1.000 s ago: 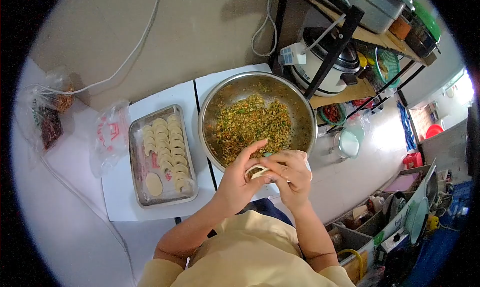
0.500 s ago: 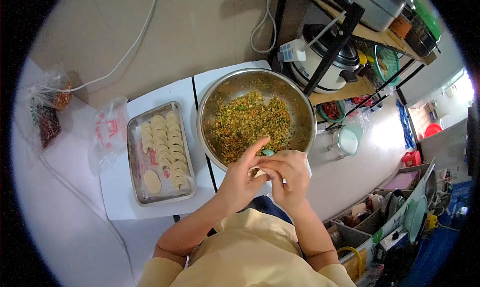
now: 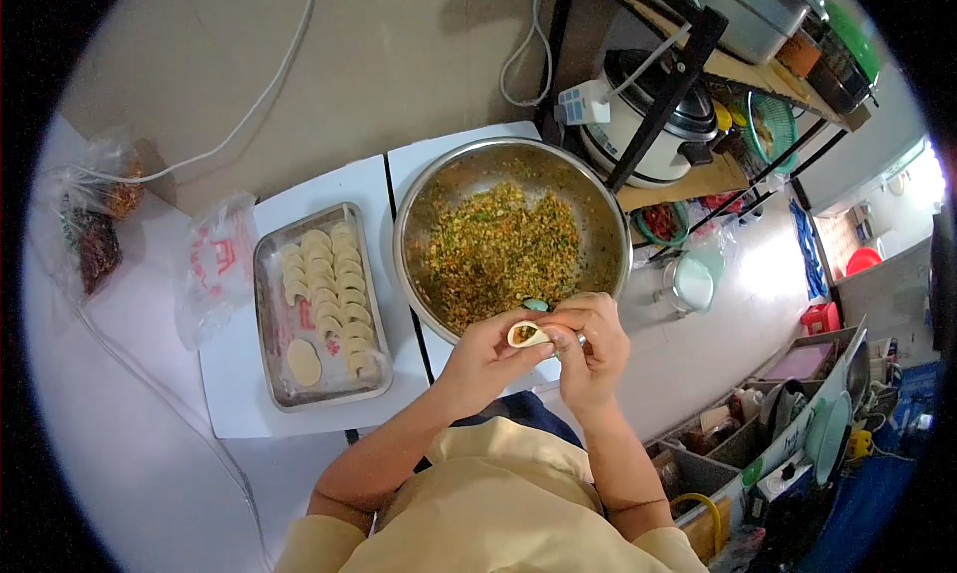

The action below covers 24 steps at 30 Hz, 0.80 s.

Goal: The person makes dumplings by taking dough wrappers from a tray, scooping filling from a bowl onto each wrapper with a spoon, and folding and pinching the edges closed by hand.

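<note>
Between both hands is a dumpling (image 3: pixel 528 340), its pale wrapper folded around chopped filling that shows at the open end facing left. My left hand (image 3: pixel 480 362) is closed on its left side. My right hand (image 3: pixel 595 346) pinches its right side with thumb and fingers. Just beyond them is a large steel bowl (image 3: pixel 608 224) of chopped vegetable filling (image 3: pixel 503 249). A green utensil end (image 3: pixel 535 304) shows at the bowl's near side. To the left, a metal tray (image 3: pixel 289 401) holds rows of folded dumplings (image 3: pixel 321 284) and one flat round wrapper (image 3: pixel 304 362).
A plastic bag (image 3: pixel 214 264) lies left of the tray, another bag (image 3: pixel 90 224) farther left. A shelf (image 3: pixel 688 64) with a rice cooker (image 3: pixel 648 124) stands at the back right. Crates of kitchen goods (image 3: pixel 738 423) sit at the lower right.
My left fingers, stretched over the bowl's edge before, have folded down around the dumpling. Its open end with the filling now shows more plainly.
</note>
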{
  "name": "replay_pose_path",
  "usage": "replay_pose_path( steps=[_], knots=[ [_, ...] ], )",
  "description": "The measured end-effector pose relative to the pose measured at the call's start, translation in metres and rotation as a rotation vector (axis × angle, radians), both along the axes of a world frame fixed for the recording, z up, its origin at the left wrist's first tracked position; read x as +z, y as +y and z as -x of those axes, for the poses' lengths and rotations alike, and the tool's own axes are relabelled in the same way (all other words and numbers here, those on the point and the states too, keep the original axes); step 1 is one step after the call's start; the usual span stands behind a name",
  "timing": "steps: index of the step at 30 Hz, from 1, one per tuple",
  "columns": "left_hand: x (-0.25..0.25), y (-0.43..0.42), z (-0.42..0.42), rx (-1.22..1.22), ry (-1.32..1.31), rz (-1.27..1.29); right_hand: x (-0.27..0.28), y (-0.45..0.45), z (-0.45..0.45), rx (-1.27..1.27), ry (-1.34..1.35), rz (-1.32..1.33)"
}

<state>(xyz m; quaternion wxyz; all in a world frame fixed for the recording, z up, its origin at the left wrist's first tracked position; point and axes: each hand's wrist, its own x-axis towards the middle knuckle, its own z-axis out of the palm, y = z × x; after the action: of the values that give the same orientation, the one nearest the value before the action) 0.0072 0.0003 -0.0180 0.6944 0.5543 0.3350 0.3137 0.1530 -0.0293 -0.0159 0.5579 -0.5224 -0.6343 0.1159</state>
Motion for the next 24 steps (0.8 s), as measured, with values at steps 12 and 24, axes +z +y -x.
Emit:
replay_pose_path(
  steps=[12, 24],
  knots=[
    [0.000, 0.000, 0.002, -0.057, 0.001, -0.031, 0.003, 0.000, -0.004, 0.046, 0.010, 0.034],
    [0.001, 0.001, 0.004, -0.103, -0.077, 0.095, -0.001, 0.002, -0.008, 0.098, 0.080, 0.038]
  ],
)
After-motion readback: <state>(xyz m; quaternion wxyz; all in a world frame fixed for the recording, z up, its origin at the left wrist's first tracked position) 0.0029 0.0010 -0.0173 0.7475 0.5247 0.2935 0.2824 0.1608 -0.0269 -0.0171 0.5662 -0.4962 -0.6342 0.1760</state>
